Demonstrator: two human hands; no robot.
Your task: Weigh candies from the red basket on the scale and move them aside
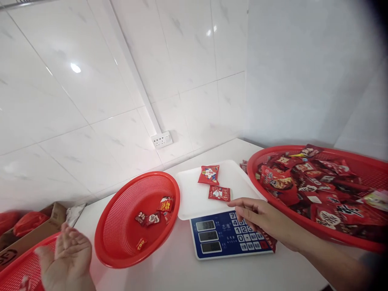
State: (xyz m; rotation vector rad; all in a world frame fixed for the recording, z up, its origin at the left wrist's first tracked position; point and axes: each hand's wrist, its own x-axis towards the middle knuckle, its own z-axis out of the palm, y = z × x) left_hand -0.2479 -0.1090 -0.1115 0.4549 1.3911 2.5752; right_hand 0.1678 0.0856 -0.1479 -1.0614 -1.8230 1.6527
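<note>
- the right hand is reaching over the keypad of the weighing scale, fingers loosely stretched out; a dark red packet is showing under the palm, but whether the grip is closed on it i cannot tell.
- the left hand is hovering palm up, well to the left of the scale, its grip released and holding nothing.
- two red candy packets are lying on the scale's white tray, just behind the keypad, so this looks like the weighing step.
- next move, by my judgement, is calling for more packets onto the tray until the readout is sitting right.
- the big red basket heaped with packets is sitting right of the scale, touching the tray's edge.
- the round red basket left of the scale is holding a few packets.
- a cardboard box is resting far left of the scale on the white surface.
- the right forearm is crossing the big basket's rim, crowding the keypad.
</note>
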